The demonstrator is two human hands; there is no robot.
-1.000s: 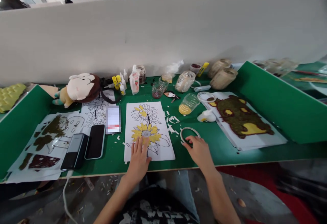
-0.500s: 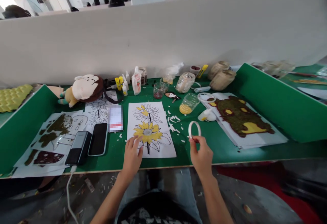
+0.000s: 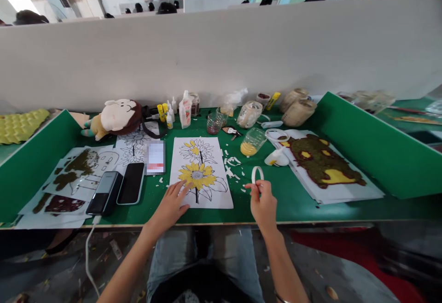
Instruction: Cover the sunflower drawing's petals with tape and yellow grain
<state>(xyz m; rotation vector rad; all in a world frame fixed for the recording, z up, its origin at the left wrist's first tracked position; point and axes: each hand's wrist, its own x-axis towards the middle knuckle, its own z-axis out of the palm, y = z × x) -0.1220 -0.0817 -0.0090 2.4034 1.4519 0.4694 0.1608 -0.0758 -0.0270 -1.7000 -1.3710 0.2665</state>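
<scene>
In the head view, a sheet with a flower drawing (image 3: 221, 199) lies before me; its lower bloom and some upper petals are yellow. My left hand (image 3: 171, 204) rests at the sheet's lower left, fingers spread, the tips by the lower flower. Off the sheet's right side, my right hand (image 3: 264, 205) pinches a thin white ring (image 3: 257, 172), which looks like a narrow roll of tape and is held upright. White paper scraps (image 3: 234, 172) are scattered between the sheet and that hand. A white bottle (image 3: 277, 157) lies tipped just beyond it.
A tipped clear jar with yellow contents (image 3: 250, 146) and another white ring (image 3: 277, 134) lie farther back. Glue bottles (image 3: 185, 112) stand near the wall. To the left are a phone (image 3: 131, 184), power bank (image 3: 104, 195) and plush doll (image 3: 117, 118). A bear picture (image 3: 324, 160) lies right, beside green dividers (image 3: 386, 151).
The whole view has shifted slightly. My left hand has slid lower and left, its thumb now near the sheet's bottom edge. My right hand keeps the white ring, a little farther left.
</scene>
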